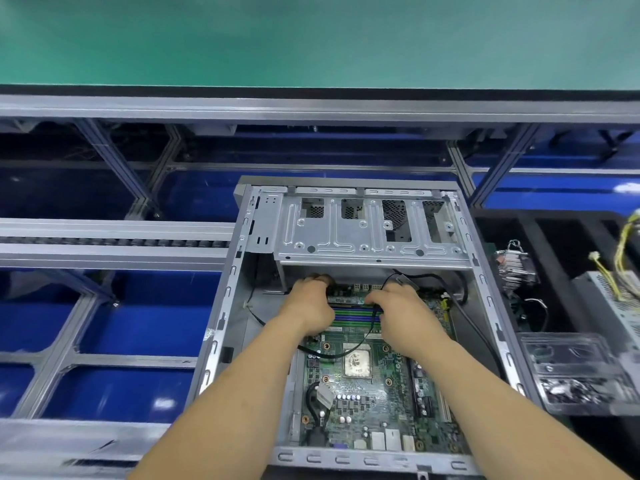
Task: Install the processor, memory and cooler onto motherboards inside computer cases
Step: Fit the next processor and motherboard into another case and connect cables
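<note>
This is a factory assembly line for computers, shown by the aluminium-framed roller conveyor [114,242], the green-matted workbench [311,39] behind it, the open computer case [349,306] at the station, and black trays [554,237] of parts (coolers, screws) alongside.

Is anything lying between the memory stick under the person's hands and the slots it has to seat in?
A thin black cable crosses the coloured memory slots between the left hand and the right hand, and runs on over the motherboard near the processor. Both hands press the memory stick. Whether the cable lies under it is hidden.
</note>
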The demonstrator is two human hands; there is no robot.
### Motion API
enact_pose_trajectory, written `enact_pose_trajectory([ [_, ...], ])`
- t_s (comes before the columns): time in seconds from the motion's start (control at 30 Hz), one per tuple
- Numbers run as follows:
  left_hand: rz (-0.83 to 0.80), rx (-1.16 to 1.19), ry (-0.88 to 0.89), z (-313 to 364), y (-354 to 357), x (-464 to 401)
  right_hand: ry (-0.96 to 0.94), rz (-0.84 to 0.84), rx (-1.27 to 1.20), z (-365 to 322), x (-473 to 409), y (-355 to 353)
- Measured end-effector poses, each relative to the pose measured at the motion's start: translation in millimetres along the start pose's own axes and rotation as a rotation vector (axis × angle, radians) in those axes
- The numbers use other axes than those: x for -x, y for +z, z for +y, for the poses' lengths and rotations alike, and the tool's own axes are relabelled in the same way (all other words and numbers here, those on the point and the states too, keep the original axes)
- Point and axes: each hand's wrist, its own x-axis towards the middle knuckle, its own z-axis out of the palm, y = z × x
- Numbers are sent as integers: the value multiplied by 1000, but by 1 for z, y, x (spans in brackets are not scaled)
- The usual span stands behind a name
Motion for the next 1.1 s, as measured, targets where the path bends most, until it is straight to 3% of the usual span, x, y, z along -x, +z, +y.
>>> enact_pose_trajectory([
  [0.3, 24, 91, -20, 0, -3, 0, 42, 31, -27, -2, 1, 2],
  [0.67, -8, -15, 9, -1, -2, 1, 113, 36, 4, 2, -3, 0],
  [1.1, 6, 53, -9, 1, -1, -1, 97, 16, 17, 5, -7, 2],
])
